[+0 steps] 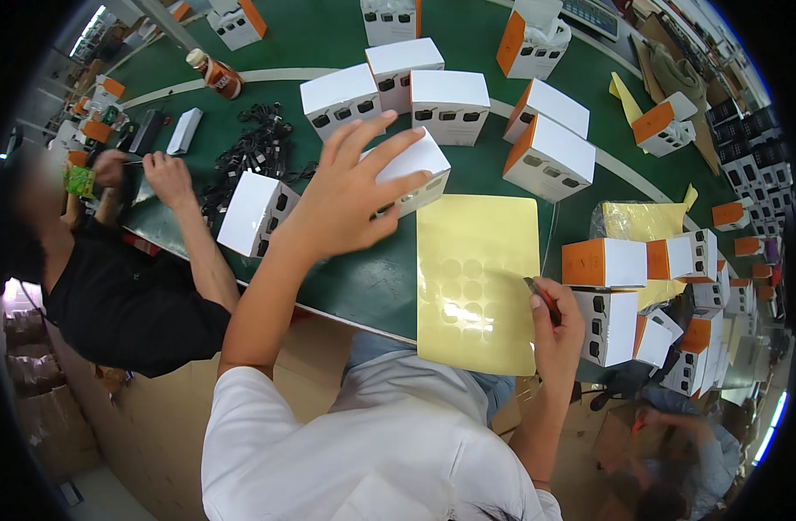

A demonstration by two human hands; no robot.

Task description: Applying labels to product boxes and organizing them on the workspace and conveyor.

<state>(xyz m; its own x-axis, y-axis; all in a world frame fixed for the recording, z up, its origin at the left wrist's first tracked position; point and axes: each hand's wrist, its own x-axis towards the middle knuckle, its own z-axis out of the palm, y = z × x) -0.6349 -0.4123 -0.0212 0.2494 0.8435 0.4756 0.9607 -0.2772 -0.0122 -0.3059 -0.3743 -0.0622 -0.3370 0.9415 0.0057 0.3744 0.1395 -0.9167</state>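
My left hand (350,195) is open with its fingers spread over a white box (424,158) printed with small dark devices. Whether the fingers touch the box or hover just above it, I cannot tell. In my right hand (561,334) is a small tool with a red handle and a dark tip (546,300), pinched between thumb and fingers. Its tip lies at the right edge of a yellow backing sheet (476,234), which carries several round clear stickers (463,291). The sheet's lower end overhangs the front edge of the green table (363,291).
More white boxes (450,95) stand beyond my left hand, and another (255,213) sits left of it. Orange-and-white boxes (602,260) are stacked at right. Black cables (259,143) lie in a heap near a brown bottle (214,74). A co-worker's arm (194,217) reaches in at left.
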